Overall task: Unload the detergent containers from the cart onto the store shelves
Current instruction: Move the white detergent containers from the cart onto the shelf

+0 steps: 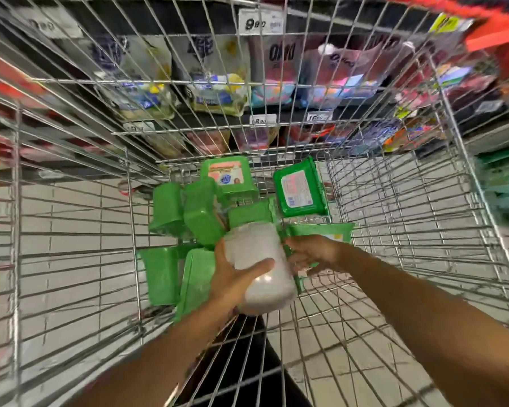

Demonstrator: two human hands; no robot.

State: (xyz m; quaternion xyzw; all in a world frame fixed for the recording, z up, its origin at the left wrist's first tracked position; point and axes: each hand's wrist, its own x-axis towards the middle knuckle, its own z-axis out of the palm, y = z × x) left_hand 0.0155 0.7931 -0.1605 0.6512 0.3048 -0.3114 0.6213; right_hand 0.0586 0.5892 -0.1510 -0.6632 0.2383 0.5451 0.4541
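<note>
Wire cart (394, 201): green containers (200, 212) heaped on its floor. Our left hand (235, 277) wraps a white-bodied container (262, 265) above the heap. Right hand (315, 252) is at the next container, grip unclear through blur. We should support the base before lifting clear.

1. Premises: retail shop, stocked aisle.
2. Wire-mesh shopping cart (133, 230) in foreground.
3. Beyond the cart's far wall: tiered shelves (291, 120) stocked with packaged goods (218, 77).
4. Printed price tags (260, 22) on shelf edges, above the cart's far rim.
5. Tiled floor (71, 230) beneath the cart.
</note>
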